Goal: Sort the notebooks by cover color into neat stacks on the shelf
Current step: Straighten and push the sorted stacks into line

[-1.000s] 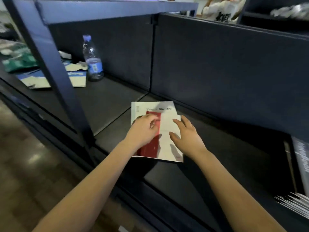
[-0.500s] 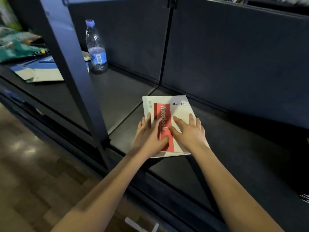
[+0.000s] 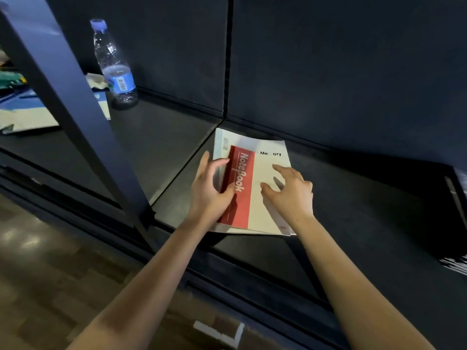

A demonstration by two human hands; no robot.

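A small stack of white notebooks (image 3: 260,208), the top one with a red "NoteBook" band, lies on the dark shelf (image 3: 358,213) beside the seam between two shelf panels. My left hand (image 3: 208,193) sits at the stack's left edge, thumb on the red band and fingers loosely bent along the side. My right hand (image 3: 292,195) is over the white part of the cover, fingers spread and slightly bent, fingertips touching or just above it. The lower covers stick out a little at the far and right edges.
A slanted dark shelf post (image 3: 73,102) stands left of my hands. Behind it are a water bottle (image 3: 115,69), blue-and-white notebooks (image 3: 22,112) and green items (image 3: 10,79). Dark notebooks (image 3: 456,195) lie at the far right. The shelf's back panel is close behind.
Both hands pressed flat on the top cover half a second ago. Now the left has shifted to the stack's left edge, and the right has lifted its fingers and moved slightly right.
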